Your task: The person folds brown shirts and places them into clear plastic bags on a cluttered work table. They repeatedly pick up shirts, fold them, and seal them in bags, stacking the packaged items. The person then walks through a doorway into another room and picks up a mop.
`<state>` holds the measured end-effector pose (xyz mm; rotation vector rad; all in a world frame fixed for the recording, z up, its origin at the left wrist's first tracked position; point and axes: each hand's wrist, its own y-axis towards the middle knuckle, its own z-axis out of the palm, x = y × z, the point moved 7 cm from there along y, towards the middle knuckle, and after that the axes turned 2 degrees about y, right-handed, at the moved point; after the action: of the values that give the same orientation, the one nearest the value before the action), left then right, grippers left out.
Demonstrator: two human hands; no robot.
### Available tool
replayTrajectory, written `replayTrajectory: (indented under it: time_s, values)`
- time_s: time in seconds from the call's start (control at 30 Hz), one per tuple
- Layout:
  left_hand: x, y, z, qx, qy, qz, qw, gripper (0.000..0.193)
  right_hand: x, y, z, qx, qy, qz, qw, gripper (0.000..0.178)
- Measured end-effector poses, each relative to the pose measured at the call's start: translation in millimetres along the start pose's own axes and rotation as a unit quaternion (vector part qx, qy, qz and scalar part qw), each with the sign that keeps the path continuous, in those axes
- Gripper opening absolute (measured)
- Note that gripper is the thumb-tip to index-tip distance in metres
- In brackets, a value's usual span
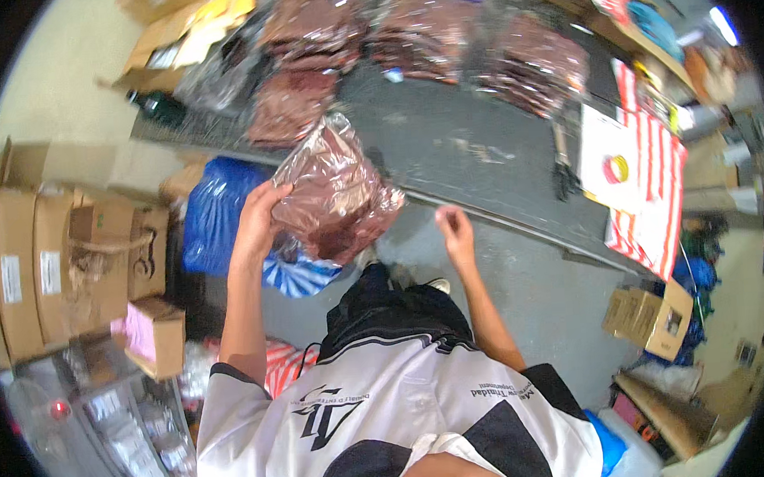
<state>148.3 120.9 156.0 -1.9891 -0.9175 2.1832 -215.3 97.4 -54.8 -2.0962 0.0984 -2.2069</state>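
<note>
While the left hand's (262, 208) fingers grasp the brown plastic-wrapped packet (337, 198) by one edge near the surface (446, 140), slick wrapping could let it slide free — the right hand (457, 229) curls well apart, its grip impossible to tell.

brown cartons (49, 234), left | blue bag (218, 214) | red-striped plastic (661, 191), right | open box (666, 325)
</note>
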Motion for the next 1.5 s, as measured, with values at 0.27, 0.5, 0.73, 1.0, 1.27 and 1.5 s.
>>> replayTrajectory:
  time_s: [0.27,0.5,0.73,1.0,1.27,1.5]
  values:
    - [59,171,254,0.279,0.14,-0.042,0.949,0.035,-22,-197,-302,-0.205,-0.138,0.158,0.956,0.035]
    - [62,90,421,-0.074,0.555,0.453,0.694,0.072,23,-283,-467,-0.453,-0.093,0.181,0.868,0.04]
    - [135,75,473,-0.116,0.684,0.381,0.611,0.065,56,-207,-562,-0.422,-0.057,0.15,0.892,0.037]
    - [146,106,469,-0.106,0.732,0.249,0.625,0.069,181,-46,-775,-0.396,0.037,-0.018,0.917,0.032]
    - [109,79,523,-0.167,0.775,0.093,0.602,0.064,183,157,-1062,-0.273,0.422,0.027,0.864,0.04]
    - [248,-102,579,-0.41,0.55,0.132,0.715,0.051,160,255,-1241,-0.241,0.43,0.08,0.867,0.041]
